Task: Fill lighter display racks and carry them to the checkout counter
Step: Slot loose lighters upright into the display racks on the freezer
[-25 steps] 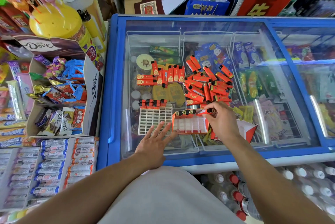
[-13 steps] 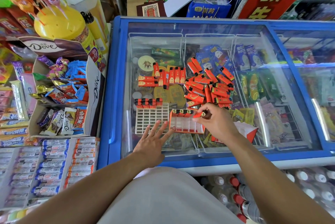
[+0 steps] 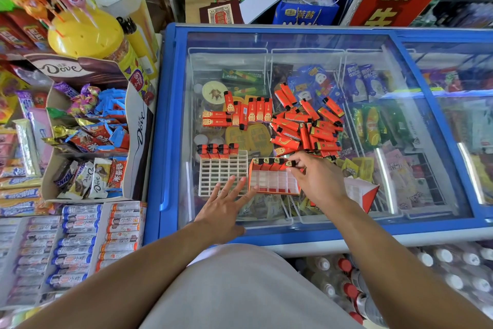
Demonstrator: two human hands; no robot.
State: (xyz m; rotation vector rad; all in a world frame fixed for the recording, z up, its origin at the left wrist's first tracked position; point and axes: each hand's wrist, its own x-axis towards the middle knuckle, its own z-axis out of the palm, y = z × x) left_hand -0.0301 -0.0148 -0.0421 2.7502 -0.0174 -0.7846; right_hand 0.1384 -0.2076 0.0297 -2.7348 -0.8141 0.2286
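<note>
Seating a lighter [image 3: 289, 164] into the red rack [image 3: 272, 182], our right hand [image 3: 317, 182] has lowered, pinching it. Our left hand [image 3: 226, 206] stays flat, fingers spread. Most slots remain empty.

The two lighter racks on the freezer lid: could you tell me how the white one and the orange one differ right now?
The white rack is an open white grid; the orange rack has orange walls. The white rack stands untouched, while the left hand rests flat against the orange rack and the right hand pinches a lighter into its back row. Both hold lighters only in the back row.
</note>
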